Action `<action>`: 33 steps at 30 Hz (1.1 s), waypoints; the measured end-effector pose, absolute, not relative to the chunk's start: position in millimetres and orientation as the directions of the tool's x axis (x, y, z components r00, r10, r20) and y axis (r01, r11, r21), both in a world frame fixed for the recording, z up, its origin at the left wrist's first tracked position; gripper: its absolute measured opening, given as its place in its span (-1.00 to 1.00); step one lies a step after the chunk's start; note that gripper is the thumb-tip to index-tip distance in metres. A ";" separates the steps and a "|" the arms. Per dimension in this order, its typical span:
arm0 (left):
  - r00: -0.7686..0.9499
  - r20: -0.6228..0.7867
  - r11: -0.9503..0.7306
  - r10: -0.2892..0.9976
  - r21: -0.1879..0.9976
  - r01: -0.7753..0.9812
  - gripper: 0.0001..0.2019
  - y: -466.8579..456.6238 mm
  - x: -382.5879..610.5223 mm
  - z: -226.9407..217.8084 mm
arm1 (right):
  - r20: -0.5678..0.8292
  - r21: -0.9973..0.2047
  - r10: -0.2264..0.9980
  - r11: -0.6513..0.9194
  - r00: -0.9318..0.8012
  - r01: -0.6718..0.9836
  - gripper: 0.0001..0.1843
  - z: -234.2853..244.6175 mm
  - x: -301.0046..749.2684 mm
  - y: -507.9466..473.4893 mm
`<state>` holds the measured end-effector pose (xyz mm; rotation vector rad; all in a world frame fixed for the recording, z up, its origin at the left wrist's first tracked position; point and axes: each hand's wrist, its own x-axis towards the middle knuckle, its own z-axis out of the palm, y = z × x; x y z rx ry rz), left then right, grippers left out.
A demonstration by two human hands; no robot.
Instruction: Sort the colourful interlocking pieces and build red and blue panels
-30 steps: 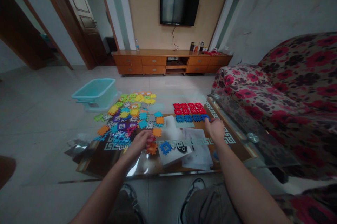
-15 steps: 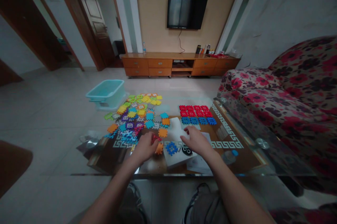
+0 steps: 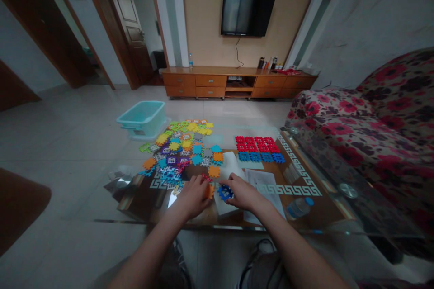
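Observation:
I sit at a glass coffee table (image 3: 315, 189). My left hand (image 3: 194, 195) is curled over an orange puzzle tile (image 3: 210, 191) near the front edge. Right beside it, my right hand (image 3: 241, 191) pinches a blue puzzle tile (image 3: 224, 192) that lies on a white box (image 3: 222, 205). A loose heap of coloured tiles (image 3: 179, 151) spreads over the left half of the table. At the far right stand joined rows of red tiles (image 3: 257, 143) and blue tiles (image 3: 260, 157).
White paper sheets (image 3: 262, 180) lie right of my hands, and a small bottle (image 3: 298, 207) lies near the front right. A teal plastic bin (image 3: 144, 118) sits on the floor beyond the table. A floral sofa (image 3: 373, 130) fills the right side.
My right hand has drawn back from the blue row at the far right to the blue tile on the white box. The left hand has stayed by the orange tile. The view has shifted left.

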<state>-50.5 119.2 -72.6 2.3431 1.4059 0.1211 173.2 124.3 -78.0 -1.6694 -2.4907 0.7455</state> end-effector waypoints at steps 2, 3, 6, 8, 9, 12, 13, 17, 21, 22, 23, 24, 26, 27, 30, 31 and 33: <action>0.494 -0.142 -0.420 0.858 0.359 0.833 -0.55 120.0 -50.6 -73.7 | -0.218 -0.403 0.884 0.304 -0.413 0.863 -0.37 -79.5 173.6 124.9; 0.495 -0.146 -0.423 0.856 0.351 0.835 -0.55 120.4 -50.7 -73.9 | -0.218 -0.396 0.886 0.303 -0.409 0.867 -0.42 -80.0 173.5 124.9; 0.490 -0.158 -0.419 0.857 0.340 0.842 -0.56 121.2 -50.3 -72.6 | -0.217 -0.383 0.890 0.301 -0.402 0.873 -0.47 -80.3 172.4 123.9; 0.479 -0.170 -0.407 0.861 0.334 0.850 -0.55 121.3 -49.5 -70.2 | -0.220 -0.378 0.891 0.296 -0.396 0.877 -0.48 -80.3 171.7 123.5; 0.476 -0.175 -0.403 0.862 0.332 0.853 -0.55 121.3 -49.2 -69.1 | -0.222 -0.376 0.893 0.292 -0.391 0.879 -0.47 -80.4 171.3 123.5; 0.482 -0.173 -0.408 0.859 0.338 0.848 -0.55 121.5 -49.2 -68.0 | -0.220 -0.375 0.902 0.273 -0.371 0.886 -0.43 -81.1 170.4 123.6; 0.486 -0.169 -0.413 0.858 0.339 0.846 -0.55 121.6 -49.6 -68.7 | -0.218 -0.379 0.905 0.267 -0.366 0.886 -0.41 -81.1 170.0 123.5; 0.497 -0.156 -0.437 0.854 0.304 0.846 -0.55 122.4 -51.0 -73.7 | -0.235 -0.410 0.906 0.236 -0.352 0.881 -0.40 -78.3 167.3 122.4; 0.501 -0.154 -0.455 0.852 0.256 0.853 -0.56 121.9 -50.5 -74.6 | -0.273 -0.415 0.901 0.207 -0.338 0.886 -0.43 -72.1 164.9 120.6; 0.501 -0.154 -0.458 0.851 0.249 0.854 -0.56 121.6 -50.2 -74.0 | -0.278 -0.411 0.900 0.206 -0.337 0.888 -0.43 -70.9 164.7 120.3; 0.501 -0.154 -0.459 0.851 0.244 0.854 -0.56 121.3 -50.0 -73.2 | -0.281 -0.408 0.899 0.205 -0.337 0.889 -0.43 -70.0 164.6 120.1; 0.501 -0.155 -0.459 0.852 0.239 0.855 -0.56 121.0 -49.8 -72.5 | -0.281 -0.408 0.899 0.206 -0.337 0.889 -0.43 -69.5 164.6 119.9; 0.499 -0.161 -0.459 0.852 0.231 0.858 -0.58 121.0 -49.7 -71.5 | -0.280 -0.411 0.899 0.205 -0.337 0.888 -0.43 -69.1 164.8 119.6; 0.499 -0.163 -0.460 0.851 0.228 0.858 -0.58 121.2 -49.7 -71.3 | -0.281 -0.411 0.899 0.204 -0.337 0.888 -0.43 -69.1 164.8 119.5; 0.505 -0.159 -0.466 0.848 0.228 0.855 -0.60 122.4 -50.1 -71.9 | -0.290 -0.403 0.898 0.199 -0.331 0.893 -0.43 -69.5 164.8 119.1; 0.507 -0.156 -0.468 0.848 0.230 0.853 -0.61 122.6 -50.2 -72.3 | -0.292 -0.400 0.898 0.199 -0.330 0.895 -0.43 -69.6 164.8 119.0; 0.510 -0.151 -0.471 0.847 0.234 0.851 -0.61 122.6 -50.4 -73.1 | -0.292 -0.397 0.897 0.203 -0.333 0.895 -0.43 -69.7 164.8 118.9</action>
